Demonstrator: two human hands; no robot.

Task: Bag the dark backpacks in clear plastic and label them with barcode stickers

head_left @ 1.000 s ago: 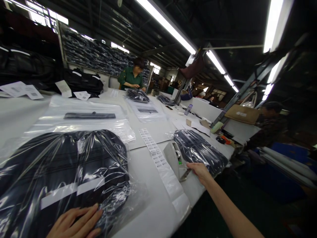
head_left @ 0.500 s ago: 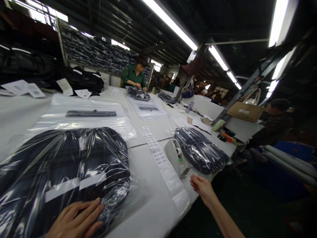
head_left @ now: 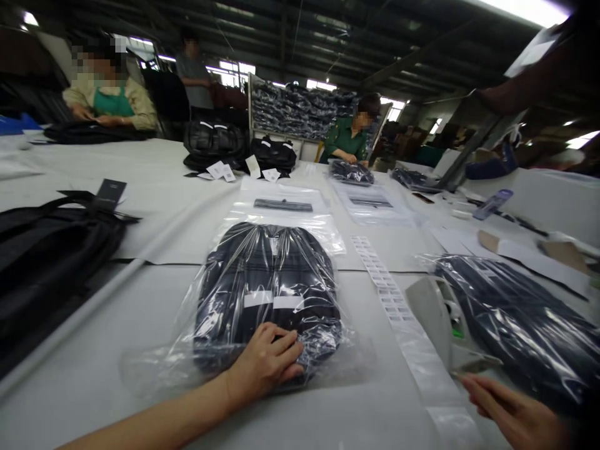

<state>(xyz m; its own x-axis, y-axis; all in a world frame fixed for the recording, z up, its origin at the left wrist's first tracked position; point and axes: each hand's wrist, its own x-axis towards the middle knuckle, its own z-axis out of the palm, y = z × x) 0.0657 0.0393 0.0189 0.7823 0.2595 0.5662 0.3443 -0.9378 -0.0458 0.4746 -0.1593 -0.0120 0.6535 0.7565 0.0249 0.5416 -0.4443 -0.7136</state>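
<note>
A black backpack in a clear plastic bag [head_left: 272,275] lies flat on the white table [head_left: 154,319]. My left hand [head_left: 268,357] rests on its lower part, fingers spread a little over the plastic. At the lower right, my right hand [head_left: 504,403] is closed in a pinch beside the front end of a grey tape dispenser [head_left: 431,319]; what its fingertips hold is too small to make out. A strip of printed labels [head_left: 387,290] runs between the bagged backpack and the dispenser.
Another bagged backpack [head_left: 525,312] lies at right. An unbagged black bag [head_left: 56,250] is at left. Clear plastic bags [head_left: 285,209] lie behind. Across the table are a person in green [head_left: 349,137] and a person in a green apron [head_left: 112,100].
The view has swung left, bringing the unbagged bag and more people into sight. My left hand stays on the bagged backpack. My right hand is now at the dispenser's front end.
</note>
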